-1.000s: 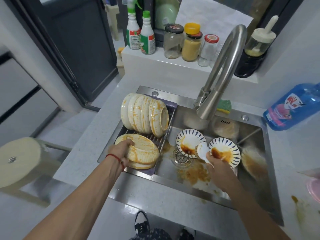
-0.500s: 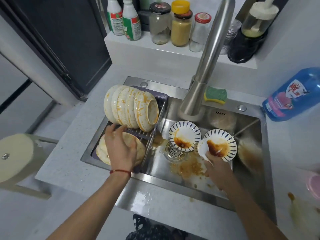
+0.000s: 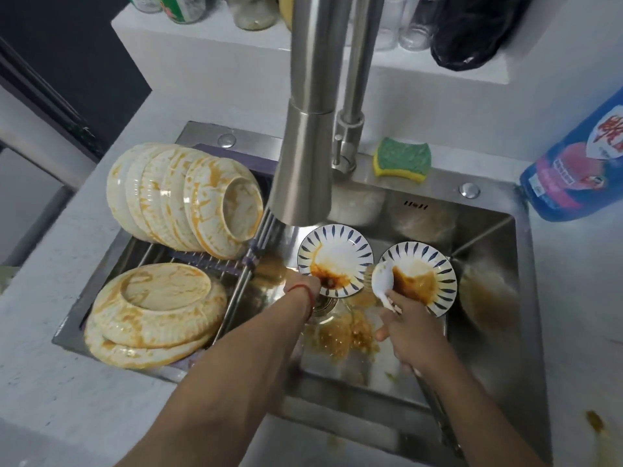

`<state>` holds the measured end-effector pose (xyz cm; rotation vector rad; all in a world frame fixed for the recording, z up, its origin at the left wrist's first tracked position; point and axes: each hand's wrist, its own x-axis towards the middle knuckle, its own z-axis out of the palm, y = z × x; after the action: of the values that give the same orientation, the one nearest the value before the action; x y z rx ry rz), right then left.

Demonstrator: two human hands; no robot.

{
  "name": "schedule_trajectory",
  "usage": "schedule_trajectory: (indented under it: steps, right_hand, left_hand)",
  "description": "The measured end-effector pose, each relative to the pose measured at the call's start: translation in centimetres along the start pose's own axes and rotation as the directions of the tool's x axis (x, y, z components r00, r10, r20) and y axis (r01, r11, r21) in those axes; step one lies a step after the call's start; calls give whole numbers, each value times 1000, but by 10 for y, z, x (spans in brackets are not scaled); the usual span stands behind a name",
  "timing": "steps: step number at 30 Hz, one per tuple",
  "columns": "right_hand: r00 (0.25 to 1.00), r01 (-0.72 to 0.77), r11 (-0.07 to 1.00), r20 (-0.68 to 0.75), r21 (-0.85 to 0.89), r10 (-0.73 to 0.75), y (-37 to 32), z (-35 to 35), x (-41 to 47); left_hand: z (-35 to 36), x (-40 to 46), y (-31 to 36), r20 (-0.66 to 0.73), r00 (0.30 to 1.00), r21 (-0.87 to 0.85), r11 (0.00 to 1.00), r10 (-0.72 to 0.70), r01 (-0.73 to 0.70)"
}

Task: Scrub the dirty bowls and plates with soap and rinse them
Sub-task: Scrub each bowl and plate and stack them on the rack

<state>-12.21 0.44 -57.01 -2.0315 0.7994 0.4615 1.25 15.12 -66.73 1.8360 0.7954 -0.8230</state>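
Nearest you: your right hand (image 3: 409,326), fingers curled and pinching the handle of a white spoon (image 3: 382,283); the spoon's bowl lies just past your fingertips against the near-left rim of a blue-leaf-patterned saucer (image 3: 435,271) smeared with brown sauce.

Your left hand (image 3: 305,284), red string at the wrist: it reaches under the near rim of a second blue-leaf-patterned saucer (image 3: 337,254). The fingers are hidden behind that rim, so whether they grip or lie apart cannot be told. This saucer carries a dark sauce pool at its near edge, beside your wrist.

Between your two hands, below them: food scraps (image 3: 344,333) spread on the floor of the steel sink (image 3: 499,332), around the drain.

Left of your left hand: a drying rack (image 3: 236,291) set across the sink. On its near part, two cream ribbed plates (image 3: 151,315) stacked upside down, streaked orange. On its far part, a row of cream ribbed bowls (image 3: 188,197) standing on edge, equally streaked.

Beyond your fingers: the steel faucet (image 3: 306,129), its spout over the left saucer.

Past the faucet, on the sink's back ledge: a green-and-yellow sponge (image 3: 403,160).

Far right of your right hand: a blue dish-soap bottle (image 3: 580,163) lying on the counter.

Farthest: jars and bottles (image 3: 249,11) on a white shelf.
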Motion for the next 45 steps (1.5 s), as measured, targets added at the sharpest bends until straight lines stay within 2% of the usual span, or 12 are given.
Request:
schedule_trajectory:
  steps: [5,10,13,16,23,27,32,34,38,40,42,45]
  right_hand:
    - [1000,-5,999,3,-39,5,13,-1,3]
    - [996,-39,998,-81,-45,35,7,-10,-8]
    - [994,-59,964,-107,-260,32,-2,-17,-20]
    - [997,2,909,-70,-416,-34,-27,-19,-45]
    - [987,1,682,-109,-732,-119,-62,-20,-85]
    - [972,-1,736,-173,-677,-158,-79,-16,-75]
    - [946,304,803,65,-513,-317,-106,9,-98]
    - [930,356,806,94,-474,-355,-99,3,-108]
    - [956,105,725,-132,-680,-262,-90,-23,-103]
    - [949,33,689,-193,-724,-248,-98,-21,-108]
    - [951,95,717,-151,-691,-271,-109,-7,-118]
    - [940,279,711,33,-645,-339,-117,7,-134]
  left_hand:
    - [14,41,-2,61,996,-56,996,-65,68]
    - [-9,1,11,252,967,-108,993,-22,51]
    - [-29,-38,13,384,922,-84,993,-44,83]
    - [-45,-66,10,404,915,-177,980,-7,86]
    - [-72,-115,7,525,844,-263,964,106,42]
    - [-78,-151,4,660,732,-229,973,168,-17]
    - [-96,-164,9,714,663,-252,966,224,-55]
    - [-107,-164,8,729,641,-251,965,238,-73]
    - [-118,-183,1,797,554,-263,964,239,-38]
    - [-120,-192,3,802,543,-274,961,250,-38]
    - [-122,-193,7,809,527,-289,957,261,-30]
    - [-126,-192,13,813,516,-299,954,270,-27]
